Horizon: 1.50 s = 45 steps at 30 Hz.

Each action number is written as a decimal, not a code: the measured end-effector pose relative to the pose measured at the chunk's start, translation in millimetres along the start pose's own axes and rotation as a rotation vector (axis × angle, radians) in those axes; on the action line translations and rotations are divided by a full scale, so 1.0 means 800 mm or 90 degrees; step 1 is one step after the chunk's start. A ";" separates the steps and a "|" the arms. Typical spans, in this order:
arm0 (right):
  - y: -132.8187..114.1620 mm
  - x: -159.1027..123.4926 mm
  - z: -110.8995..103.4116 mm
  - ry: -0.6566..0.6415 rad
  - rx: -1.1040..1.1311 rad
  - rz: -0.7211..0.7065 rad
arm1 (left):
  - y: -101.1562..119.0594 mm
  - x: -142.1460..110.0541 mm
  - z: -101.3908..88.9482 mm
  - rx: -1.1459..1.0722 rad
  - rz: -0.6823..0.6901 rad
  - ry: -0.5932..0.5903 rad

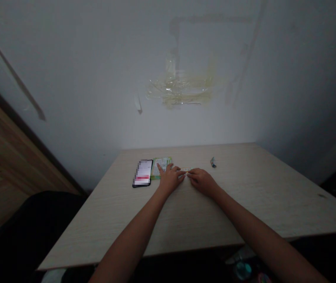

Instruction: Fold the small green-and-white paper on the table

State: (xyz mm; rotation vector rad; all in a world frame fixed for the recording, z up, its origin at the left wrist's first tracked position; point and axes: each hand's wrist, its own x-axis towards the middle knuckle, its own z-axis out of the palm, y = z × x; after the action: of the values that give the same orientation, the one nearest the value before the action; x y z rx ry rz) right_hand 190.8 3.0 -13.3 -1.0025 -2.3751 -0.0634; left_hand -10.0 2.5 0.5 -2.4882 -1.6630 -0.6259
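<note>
A small pale strip with printing (186, 169) and a yellowish spot lies low over the table between my two hands. My left hand (170, 179) has its thumb and index finger brought together at the strip's near left side, while its other fingers spread out toward a green-and-white printed packet (161, 163). My right hand (202, 181) is closed in a pinch at the right end of the same strip. My fingers cover part of the strip, so its exact kind is hard to make out. Left of the packet rests a phone (143, 173) with its screen lit and partly blurred.
A small crumpled wrapper-like scrap (213, 162) lies right of my hands. The pale wooden table (268, 188) meets a wall (97, 78) bearing strips of old tape (182, 90). Under the table's front edge, a teal round object (242, 270) shows dimly.
</note>
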 end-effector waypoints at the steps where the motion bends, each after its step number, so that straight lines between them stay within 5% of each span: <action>1: 0.000 0.000 0.000 -0.002 0.001 0.003 | 0.000 0.000 0.000 0.000 0.001 0.000; 21: 0.004 0.001 0.002 0.013 0.163 0.136 | 0.011 0.010 0.003 -0.047 -0.088 -0.017; 33: 0.009 0.004 0.002 0.108 0.269 0.249 | 0.005 0.010 0.008 -0.054 -0.093 -0.027; 38: -0.001 0.007 0.000 0.054 0.137 0.208 | 0.007 0.009 0.005 -0.037 -0.093 -0.033; 45: -0.012 0.009 -0.006 0.038 -0.041 0.267 | 0.006 0.010 0.007 -0.036 -0.086 -0.034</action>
State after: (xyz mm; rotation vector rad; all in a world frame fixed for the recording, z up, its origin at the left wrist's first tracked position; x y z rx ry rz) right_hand 182.5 -0.7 -4.0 -1.4862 -2.0741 -0.0115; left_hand -1.4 8.8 -1.0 -2.4671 -1.8703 -0.6329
